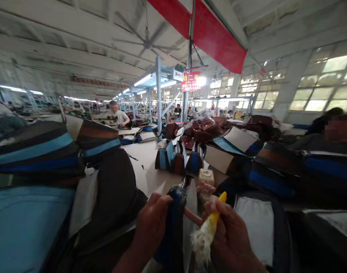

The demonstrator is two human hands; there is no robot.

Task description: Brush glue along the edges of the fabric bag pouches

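My left hand (154, 218) pinches the upper edge of a blue and black bag piece (176, 223) that stands upright in front of me, its grey lining turned to the right. In my right hand (230, 231) is a brush (209, 227) with a yellow handle, its whitish, matted bristles pointing down and toward me. One finger of that hand reaches left and touches the grey side of the bag piece. Just beyond stands a small pale container (206, 176), partly hidden by a crumpled pinkish thing. The lower end of the bag piece runs out of view.
Several striped bag pieces (177, 157) stand upright on the table (159, 178). Stacks of black, brown and blue pieces (99, 136) crowd the left; more (271, 170) lie at right. Brown bags (210, 125) are heaped behind. A co-worker (118, 115) is farther back, another person at far right.
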